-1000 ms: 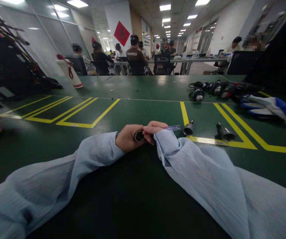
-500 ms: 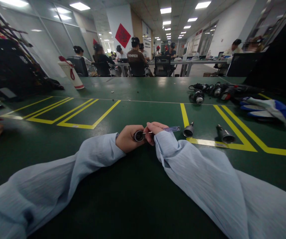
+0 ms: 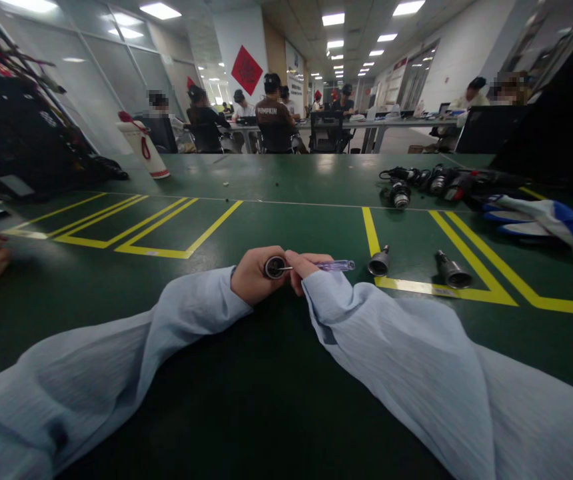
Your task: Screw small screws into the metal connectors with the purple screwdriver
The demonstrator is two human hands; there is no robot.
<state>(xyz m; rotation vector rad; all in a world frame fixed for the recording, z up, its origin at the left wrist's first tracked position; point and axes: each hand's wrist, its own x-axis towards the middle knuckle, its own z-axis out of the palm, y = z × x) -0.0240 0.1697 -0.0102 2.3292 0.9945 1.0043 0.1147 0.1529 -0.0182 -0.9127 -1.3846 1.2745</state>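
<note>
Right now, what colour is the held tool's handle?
The handle is translucent purple, best seen in the head view.

"PUMPKIN" [image 3: 267,111] on back of brown shirt [image 3: 270,119] (wall sign [image 3: 296,88] too small).

A screwdriver [image 3: 336,265] in the right hand [image 3: 307,269] pointed into the held fitting [image 3: 274,268] in the left hand [image 3: 254,280]. Right of them on the bench [image 3: 296,227] lay a second fitting [image 3: 379,263], a third fitting [image 3: 454,272], then gloves [image 3: 541,220]. Tangled gear [image 3: 400,193] lay behind these; a container [image 3: 146,148] stood back left.
</note>
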